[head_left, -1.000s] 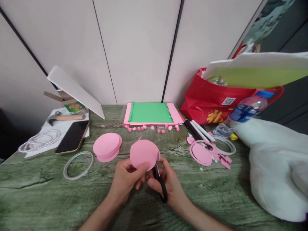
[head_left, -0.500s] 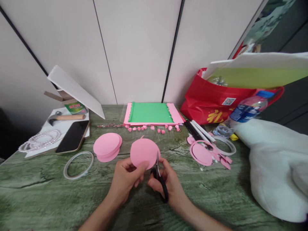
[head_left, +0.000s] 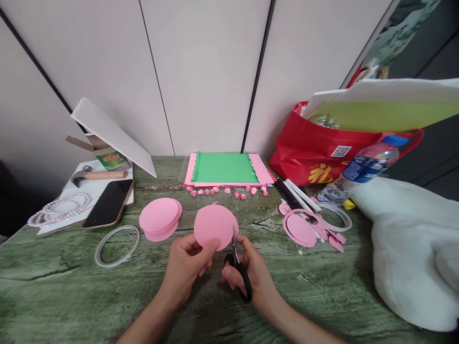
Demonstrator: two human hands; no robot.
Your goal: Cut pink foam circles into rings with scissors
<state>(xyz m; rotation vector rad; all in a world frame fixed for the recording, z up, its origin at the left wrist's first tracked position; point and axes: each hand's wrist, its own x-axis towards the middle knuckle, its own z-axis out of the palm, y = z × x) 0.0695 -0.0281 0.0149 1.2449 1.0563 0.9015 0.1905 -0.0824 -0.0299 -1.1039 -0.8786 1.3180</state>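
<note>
My left hand (head_left: 190, 265) pinches the lower left edge of a round pink paper (head_left: 214, 224), thumb on top. Black-handled scissors (head_left: 241, 274) are in my right hand (head_left: 253, 267), with fingers around the handles. Their blades point up and away from me, at the right edge of the paper. A thin strip of paper stands out at the paper's far edge. To the left of my hands lies a stack of pink paper circles (head_left: 159, 217). Several small pink rolled pieces (head_left: 215, 190) lie in a row beyond the paper.
At left are a tape roll (head_left: 98, 251), a phone (head_left: 109, 203), a hammer (head_left: 103, 175) and bead strings (head_left: 64, 210). Green paper (head_left: 225, 167) lies at the back. Pink offcuts (head_left: 301, 229), markers (head_left: 303, 196), a red bag (head_left: 301, 153), a bottle (head_left: 373, 162) and a white plush object (head_left: 405, 248) are at right.
The thin strip at the paper's far edge has shifted slightly right. My hands and the scissors stay in nearly the same place.
</note>
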